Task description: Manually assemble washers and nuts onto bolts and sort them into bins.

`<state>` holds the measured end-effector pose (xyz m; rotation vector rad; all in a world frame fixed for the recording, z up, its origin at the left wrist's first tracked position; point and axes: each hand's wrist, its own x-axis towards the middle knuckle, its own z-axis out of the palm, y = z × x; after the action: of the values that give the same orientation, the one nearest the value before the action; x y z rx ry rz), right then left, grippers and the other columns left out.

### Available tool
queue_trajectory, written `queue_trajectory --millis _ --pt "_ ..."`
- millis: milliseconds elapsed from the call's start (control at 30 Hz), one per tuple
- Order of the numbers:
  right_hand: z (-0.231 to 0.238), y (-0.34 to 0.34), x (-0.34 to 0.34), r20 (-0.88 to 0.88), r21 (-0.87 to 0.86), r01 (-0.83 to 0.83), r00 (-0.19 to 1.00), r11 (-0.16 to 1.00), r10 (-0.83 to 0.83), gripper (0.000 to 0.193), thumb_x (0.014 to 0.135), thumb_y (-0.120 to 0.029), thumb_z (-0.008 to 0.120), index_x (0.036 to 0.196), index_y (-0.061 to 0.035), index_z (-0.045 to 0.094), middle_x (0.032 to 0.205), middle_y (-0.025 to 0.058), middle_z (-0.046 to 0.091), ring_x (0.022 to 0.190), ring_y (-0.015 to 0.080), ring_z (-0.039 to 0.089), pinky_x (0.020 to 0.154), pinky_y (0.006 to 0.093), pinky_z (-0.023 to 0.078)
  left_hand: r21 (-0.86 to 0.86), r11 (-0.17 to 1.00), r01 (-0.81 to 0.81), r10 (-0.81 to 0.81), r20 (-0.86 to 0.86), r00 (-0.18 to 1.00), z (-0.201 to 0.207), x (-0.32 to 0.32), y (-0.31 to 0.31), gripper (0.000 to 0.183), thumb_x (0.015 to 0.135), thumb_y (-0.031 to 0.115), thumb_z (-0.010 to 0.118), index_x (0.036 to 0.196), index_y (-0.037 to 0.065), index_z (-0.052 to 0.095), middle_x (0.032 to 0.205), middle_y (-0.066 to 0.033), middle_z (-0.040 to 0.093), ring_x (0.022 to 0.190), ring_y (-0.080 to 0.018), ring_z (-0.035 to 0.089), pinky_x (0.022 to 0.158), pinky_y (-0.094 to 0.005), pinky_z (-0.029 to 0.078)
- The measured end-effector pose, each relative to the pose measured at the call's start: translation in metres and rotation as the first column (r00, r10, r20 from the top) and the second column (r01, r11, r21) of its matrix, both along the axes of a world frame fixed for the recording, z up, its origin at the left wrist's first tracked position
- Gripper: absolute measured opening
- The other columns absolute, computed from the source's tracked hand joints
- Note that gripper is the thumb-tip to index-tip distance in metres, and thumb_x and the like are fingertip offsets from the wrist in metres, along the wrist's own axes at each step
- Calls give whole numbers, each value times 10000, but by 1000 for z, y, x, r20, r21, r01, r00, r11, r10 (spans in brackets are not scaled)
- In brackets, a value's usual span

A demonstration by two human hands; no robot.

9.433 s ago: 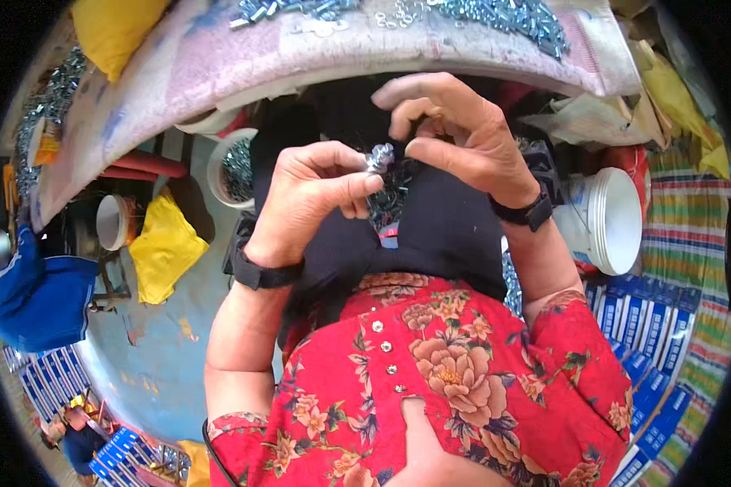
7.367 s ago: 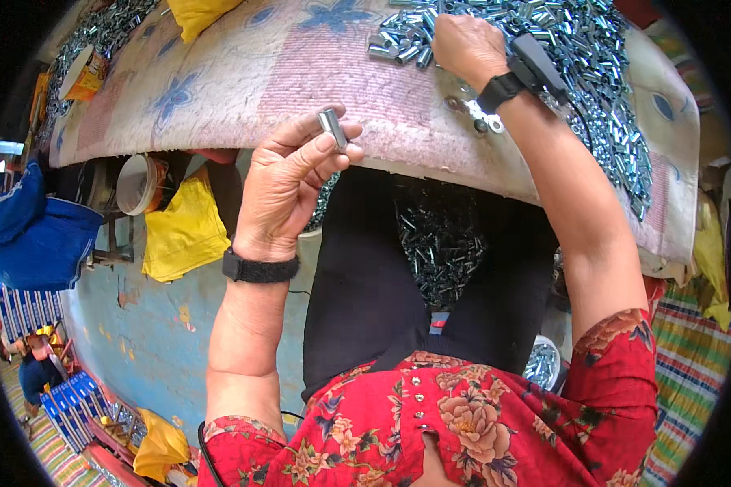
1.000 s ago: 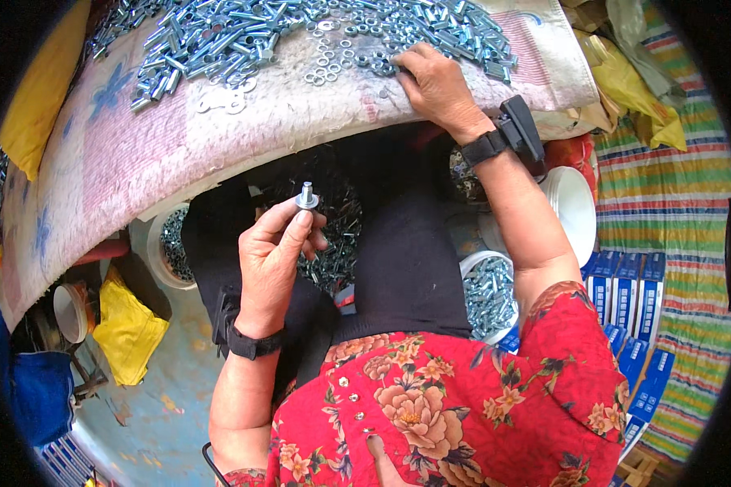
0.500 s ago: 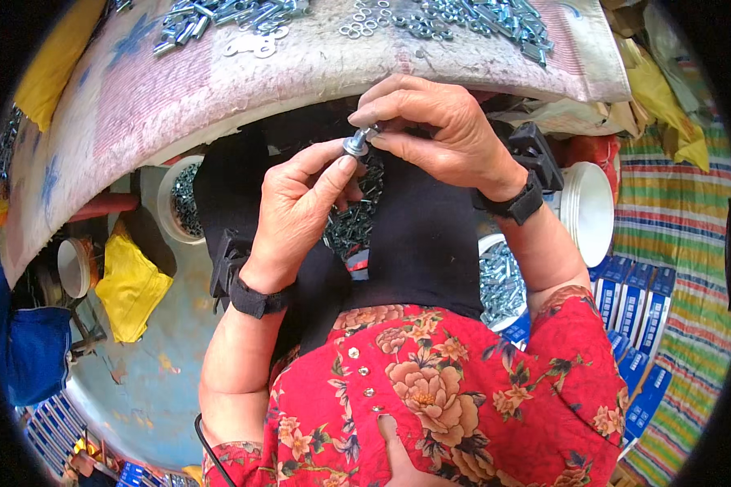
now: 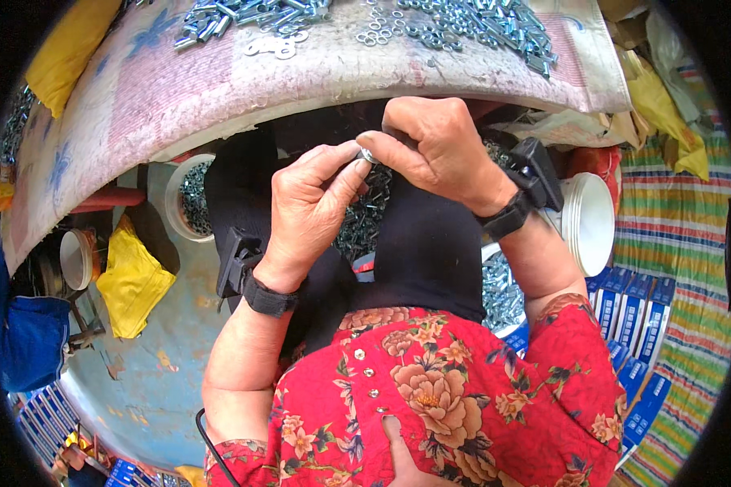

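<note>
Over my lap, in front of the cloth-covered table edge, my two hands meet at a small shiny bolt [image 5: 367, 154]. My left hand [image 5: 307, 207] pinches it between thumb and fingertips. From the other side, my right hand [image 5: 440, 154] presses its thumb against the bolt, with its other fingers curled. Most of the bolt is hidden by the fingertips. On the table [image 5: 211, 105] beyond lie metal sleeves [image 5: 248, 18], flat washers [image 5: 276, 46], small ring washers [image 5: 378, 31], nuts [image 5: 439, 32] and a pile of bolts [image 5: 532, 45].
Dark fasteners [image 5: 364, 219] sit below my hands, between my knees. A bucket of small parts [image 5: 170, 207] stands left, a tub of silvery bolts [image 5: 502, 288] right. Farther right are stacked white buckets [image 5: 589, 223] and blue boxes [image 5: 633, 312]. Yellow cloth [image 5: 134, 280] hangs at left.
My right hand has turned, curling its fingers and bringing its thumb onto the bolt, which is now mostly covered. Both hands sit slightly lower and farther right in view.
</note>
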<state>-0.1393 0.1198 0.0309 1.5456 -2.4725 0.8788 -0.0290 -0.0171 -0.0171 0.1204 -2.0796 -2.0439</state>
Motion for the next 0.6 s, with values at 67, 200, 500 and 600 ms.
queue_trajectory --millis 67,200,500,600 --pt "-6 -2 -2 -67 -29 -12 998 1000 10 293 789 -262 647 607 -45 569 536 131 507 469 205 545 424 333 387 4 1000 -16 16 -40 999 -2 1 2 160 850 54 579 990 -8 624 791 -34 602 654 -73 561 574 -195 443" --pt "-11 -5 -16 559 -544 134 794 829 238 349 954 -282 417 740 -36 539 664 21 517 612 121 466 559 278 385 99 991 94 -85 -96 992 11 4 5 172 850 39 569 1008 -11 617 837 -44 602 683 -83 574 576 -198 445" --pt "-10 -5 79 320 -563 -371 725 738 609 389 843 -230 554 1116 44 511 934 160 592 807 282 596 727 358 480 420 898 -129 116 56 992 -1 -8 -20 231 851 121 597 1026 -28 610 838 -92 650 654 -110 585 572 -213 449" --pt "-1 -4 35 371 -413 -4 913 911 172 263 839 2 499 1097 21 549 738 36 553 604 77 507 545 206 430 419 905 -67 65 20 998 -1 -3 -23 217 850 120 598 1011 -24 614 842 -100 652 653 -115 590 577 -216 456"
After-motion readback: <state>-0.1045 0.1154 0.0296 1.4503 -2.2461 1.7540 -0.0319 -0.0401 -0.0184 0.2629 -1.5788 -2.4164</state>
